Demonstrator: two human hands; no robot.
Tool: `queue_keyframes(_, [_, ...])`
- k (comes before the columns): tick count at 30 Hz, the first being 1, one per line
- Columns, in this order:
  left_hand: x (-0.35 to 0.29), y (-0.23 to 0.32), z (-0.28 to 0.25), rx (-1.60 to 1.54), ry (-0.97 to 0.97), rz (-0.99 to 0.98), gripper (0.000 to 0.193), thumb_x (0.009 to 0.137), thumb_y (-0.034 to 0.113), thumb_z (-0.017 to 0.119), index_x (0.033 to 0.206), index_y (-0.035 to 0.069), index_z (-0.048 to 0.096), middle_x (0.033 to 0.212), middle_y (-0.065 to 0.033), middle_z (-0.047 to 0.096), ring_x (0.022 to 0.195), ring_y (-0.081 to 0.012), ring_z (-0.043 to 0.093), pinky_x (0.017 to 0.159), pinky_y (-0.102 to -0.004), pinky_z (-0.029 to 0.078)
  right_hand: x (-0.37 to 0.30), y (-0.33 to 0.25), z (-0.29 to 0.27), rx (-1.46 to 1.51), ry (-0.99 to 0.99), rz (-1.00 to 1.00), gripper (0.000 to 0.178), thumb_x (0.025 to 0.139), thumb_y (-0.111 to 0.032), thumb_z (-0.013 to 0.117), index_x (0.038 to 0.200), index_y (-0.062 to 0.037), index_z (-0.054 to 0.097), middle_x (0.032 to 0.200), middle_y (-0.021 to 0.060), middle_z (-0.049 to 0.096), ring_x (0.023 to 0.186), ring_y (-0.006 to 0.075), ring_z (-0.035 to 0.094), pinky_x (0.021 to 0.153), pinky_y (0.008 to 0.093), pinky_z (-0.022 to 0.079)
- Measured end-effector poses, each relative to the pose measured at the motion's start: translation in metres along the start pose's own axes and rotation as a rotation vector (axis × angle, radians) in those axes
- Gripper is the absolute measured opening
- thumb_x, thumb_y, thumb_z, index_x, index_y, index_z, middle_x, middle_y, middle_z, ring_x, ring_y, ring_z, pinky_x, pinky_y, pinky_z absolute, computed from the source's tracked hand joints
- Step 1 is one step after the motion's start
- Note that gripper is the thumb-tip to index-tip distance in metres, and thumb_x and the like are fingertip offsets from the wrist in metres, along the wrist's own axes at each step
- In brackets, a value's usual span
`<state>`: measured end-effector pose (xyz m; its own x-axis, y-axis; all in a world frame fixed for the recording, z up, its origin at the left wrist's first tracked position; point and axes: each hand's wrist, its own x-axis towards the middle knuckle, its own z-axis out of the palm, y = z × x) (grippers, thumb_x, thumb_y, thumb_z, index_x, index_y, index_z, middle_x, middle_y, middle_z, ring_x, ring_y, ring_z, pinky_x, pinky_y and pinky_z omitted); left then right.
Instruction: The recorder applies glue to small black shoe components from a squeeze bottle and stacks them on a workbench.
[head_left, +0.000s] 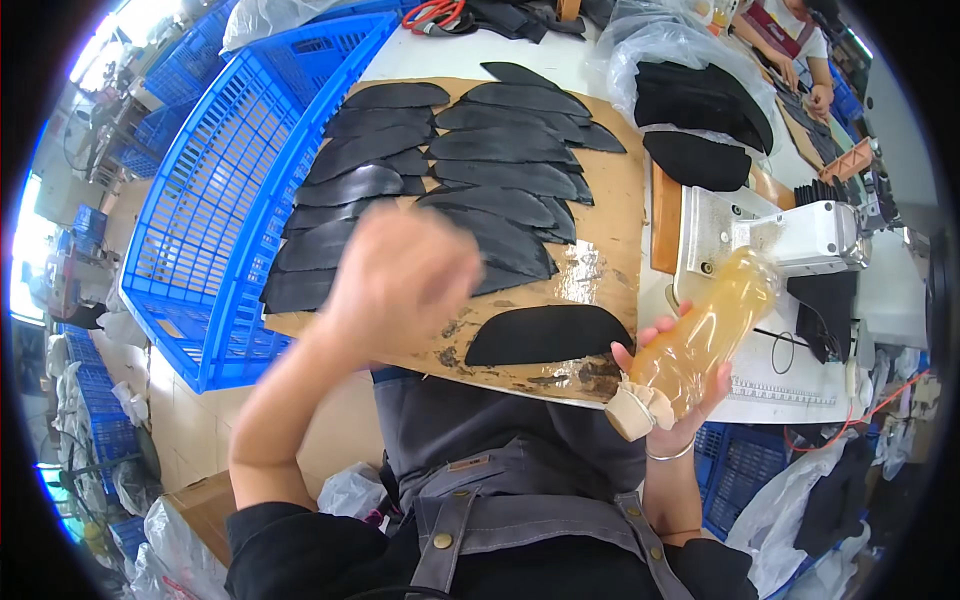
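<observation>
My right hand [706, 392] is wrapped round a clear plastic bottle [712, 325] of amber liquid. The bottle tilts, with its pale, cloth-like wrapped end [638, 408] down over the board's near right edge. My left hand [405, 265] is above the rows of black pieces, smeared by motion; its fingers cannot be made out. Several curved black pieces [500, 147] overlap in two columns on a brown cardboard sheet [610, 215], some of them shiny. One matt black piece [548, 335] lies alone at the near edge, between my hands.
A blue plastic crate [205, 185] leans along the board's left side. To the right are a white sewing machine [800, 238] and stacked black pieces [697, 160] by a clear plastic bag [650, 45]. Red-handled scissors [433, 14] lie at the back. Another person's hand [820, 100] is at work far right.
</observation>
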<state>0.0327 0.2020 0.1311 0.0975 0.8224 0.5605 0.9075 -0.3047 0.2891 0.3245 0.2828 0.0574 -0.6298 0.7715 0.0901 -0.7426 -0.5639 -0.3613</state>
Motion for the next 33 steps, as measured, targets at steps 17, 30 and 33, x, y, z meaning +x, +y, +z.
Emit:
queue_keyframes(17, [-0.111, 0.039, 0.055, 0.064, 0.285, 0.003, 0.028, 0.062, 0.004, 0.065, 0.09, 0.004, 0.068, 0.103, -0.0063, 0.064, 0.093, -0.022, 0.06, 0.081, -0.0339, 0.05, 0.054, 0.055, 0.082, -1.997, -0.724, -0.367, 0.081, 0.074, -0.028, 0.072, 0.135, -0.0043, 0.025, 0.113, 0.0141, 0.051, 0.107, 0.0234, 0.051, 0.09, 0.0356, 0.043])
queue_keyframes(30, [-0.113, 0.03, 0.057, 0.089, 0.291, 0.06, 0.03, 0.062, 0.006, 0.064, 0.092, 0.008, 0.068, 0.103, -0.0025, 0.063, 0.097, -0.0194, 0.058, 0.079, -0.0316, 0.049, 0.051, 0.041, 0.064, -1.824, -0.368, -0.297, 0.063, 0.069, -0.01, 0.068, 0.124, -0.0011, 0.039, 0.114, 0.0118, 0.053, 0.105, 0.0184, 0.052, 0.088, 0.032, 0.044])
queue_keyframes(33, [-0.116, 0.03, 0.061, 0.094, 0.295, 0.053, 0.03, 0.062, 0.006, 0.063, 0.092, 0.008, 0.068, 0.103, -0.0025, 0.063, 0.097, -0.0196, 0.057, 0.08, -0.0316, 0.048, 0.05, 0.034, 0.059, -1.775, -0.288, -0.293, 0.059, 0.068, -0.005, 0.068, 0.121, -0.0004, 0.042, 0.115, 0.0112, 0.054, 0.105, 0.0172, 0.053, 0.088, 0.0312, 0.044])
